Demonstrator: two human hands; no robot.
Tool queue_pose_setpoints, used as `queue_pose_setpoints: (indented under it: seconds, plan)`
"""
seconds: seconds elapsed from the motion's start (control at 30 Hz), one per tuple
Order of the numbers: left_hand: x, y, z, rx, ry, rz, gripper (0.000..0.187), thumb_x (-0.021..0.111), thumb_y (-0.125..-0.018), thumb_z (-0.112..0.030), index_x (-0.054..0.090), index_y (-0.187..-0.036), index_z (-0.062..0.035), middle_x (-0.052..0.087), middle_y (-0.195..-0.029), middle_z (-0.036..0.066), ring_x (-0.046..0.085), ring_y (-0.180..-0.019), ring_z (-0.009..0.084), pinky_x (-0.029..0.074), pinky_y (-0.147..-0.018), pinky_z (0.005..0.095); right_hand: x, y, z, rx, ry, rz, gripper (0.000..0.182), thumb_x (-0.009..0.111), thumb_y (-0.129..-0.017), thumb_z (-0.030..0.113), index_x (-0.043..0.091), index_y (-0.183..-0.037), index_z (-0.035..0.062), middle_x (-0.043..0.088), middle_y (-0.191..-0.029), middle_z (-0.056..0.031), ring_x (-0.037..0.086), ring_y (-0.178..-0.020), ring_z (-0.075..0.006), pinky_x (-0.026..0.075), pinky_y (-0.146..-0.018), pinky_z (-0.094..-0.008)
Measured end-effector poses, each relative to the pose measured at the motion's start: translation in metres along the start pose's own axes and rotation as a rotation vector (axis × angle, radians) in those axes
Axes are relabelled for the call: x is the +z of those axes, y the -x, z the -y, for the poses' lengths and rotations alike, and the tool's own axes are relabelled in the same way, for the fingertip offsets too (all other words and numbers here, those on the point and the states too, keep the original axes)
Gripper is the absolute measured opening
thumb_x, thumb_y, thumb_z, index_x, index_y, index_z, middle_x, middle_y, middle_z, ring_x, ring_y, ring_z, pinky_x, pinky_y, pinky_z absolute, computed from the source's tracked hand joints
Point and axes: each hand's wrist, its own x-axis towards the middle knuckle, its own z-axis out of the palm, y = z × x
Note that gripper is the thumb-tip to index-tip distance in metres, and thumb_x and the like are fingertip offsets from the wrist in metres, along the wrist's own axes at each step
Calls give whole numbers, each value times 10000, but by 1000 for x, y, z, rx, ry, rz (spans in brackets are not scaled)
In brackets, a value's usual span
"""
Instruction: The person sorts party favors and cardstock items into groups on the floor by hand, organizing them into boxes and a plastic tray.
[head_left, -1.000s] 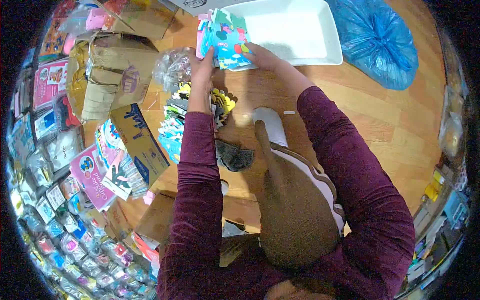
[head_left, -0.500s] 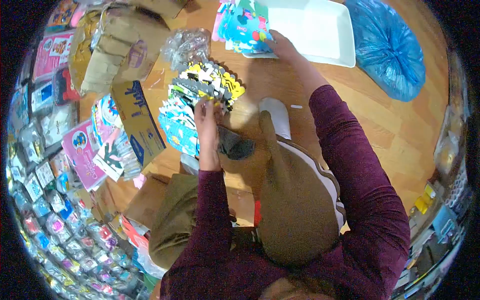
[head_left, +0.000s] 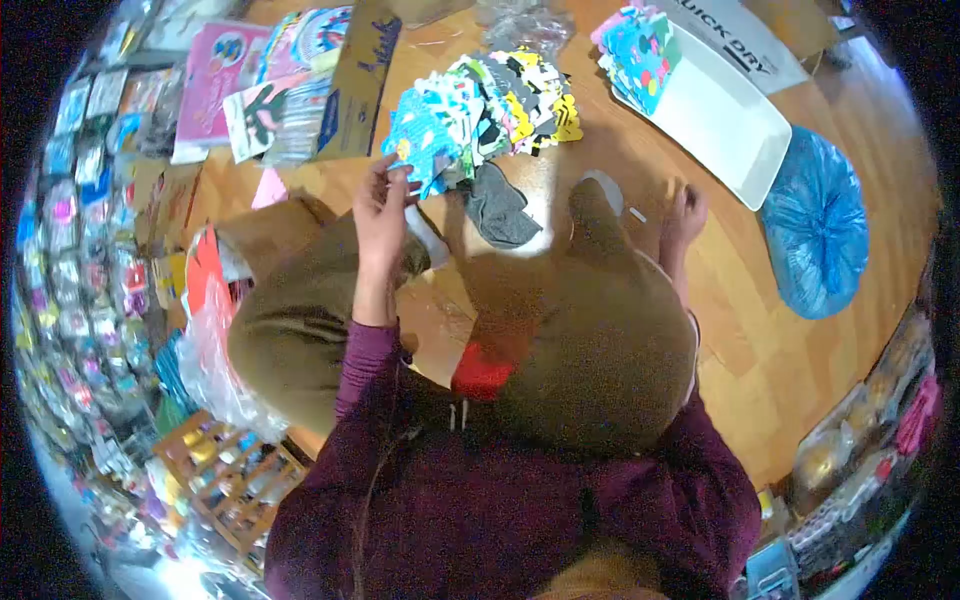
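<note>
A fanned row of paper cut-outs (head_left: 480, 105), blue at its left end and yellow and black at its right, lies on the wooden floor. My left hand (head_left: 383, 205) is at the blue end, its fingertips at the lowest blue piece, thumb and fingers apart. My right hand (head_left: 685, 212) is beside my right knee, over the floor, with its fingers curled; whether it holds anything is hidden. Another stack of colourful cut-outs (head_left: 640, 60) rests at the left end of a white tray (head_left: 730, 130). A dark grey sock (head_left: 500, 208) is just below the fanned row.
A tied blue plastic bag (head_left: 818, 225) sits right of the tray. At the upper left, a cardboard box (head_left: 360, 85) holds packets beside a pink package (head_left: 215, 85). Many small packets line the left side. Clear plastic (head_left: 525, 25) lies behind the row.
The view has shifted. My right hand has left the colourful stack by the tray and come down beside my knee. My left hand has moved from the row's middle to its blue end.
</note>
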Motion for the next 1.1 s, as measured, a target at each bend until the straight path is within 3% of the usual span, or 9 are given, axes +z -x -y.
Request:
queue_pose_setpoints:
  seconds: [0.07,0.13,0.23,0.33,0.37,0.43,0.67,0.83,1.1]
  plan:
    - [-15,16,-23,77,5,-40,298,485,-855,-125,436,-1115,13,554,-943,102,562,-800,151,464,-683,258,-35,38,-2,114,20,90,234,569,-783,197,574,-895,-9,556,-788,-62,503,-719,-142,422,-671,-255]
    - [-31,34,-47,212,-33,-57,270,479,-857,-109,456,-1097,12,567,-939,101,561,-789,132,469,-670,252,-52,73,-61,63,63,-1,204,580,-772,160,573,-863,-22,559,-742,-53,479,-658,-116,415,-615,-247]
    - [-58,65,-86,306,-101,-111,286,469,-861,-101,449,-1126,5,577,-960,99,564,-773,122,466,-665,234,-93,99,-64,50,68,29,194,578,-771,150,570,-856,-24,559,-736,-57,480,-648,-117,415,-604,-249]
    - [-83,96,-121,450,-54,-122,294,417,-879,-109,429,-1146,13,558,-1018,145,581,-849,185,489,-723,283,-131,128,-62,67,79,60,180,575,-771,135,566,-845,-28,559,-727,-63,482,-633,-118,415,-589,-254]
    - [-81,114,-142,390,-73,-199,298,408,-883,-101,423,-1151,28,551,-1022,171,577,-864,199,486,-729,285,-142,135,-62,73,80,67,175,574,-770,130,565,-842,-29,559,-724,-65,483,-629,-119,416,-583,-255]
    - [-97,125,-156,567,-64,-168,297,411,-883,-98,422,-1146,39,546,-1027,189,580,-856,207,486,-726,278,-158,144,-56,82,80,79,165,571,-770,119,562,-835,-32,559,-717,-69,484,-619,-120,416,-573,-258]
    - [-96,163,-201,745,-46,-215,265,427,-874,-90,465,-1098,47,560,-1002,170,594,-816,203,488,-685,268,-177,118,-26,246,-195,9,77,505,-794,45,533,-799,-26,550,-676,-81,501,-531,-119,410,-470,-239]
    - [-90,140,-175,648,-4,-140,202,470,-855,-80,518,-1025,18,586,-922,106,590,-744,138,479,-644,228,-185,109,-2,309,-256,-62,84,498,-812,55,528,-798,-22,533,-645,-69,483,-481,-108,401,-422,-236]
    - [-60,57,-111,505,5,-43,162,520,-825,-85,543,-950,14,595,-831,71,595,-670,145,473,-578,233,-243,134,32,269,-19,-185,101,504,-811,69,539,-809,-25,553,-646,-85,511,-536,-132,420,-452,-243]
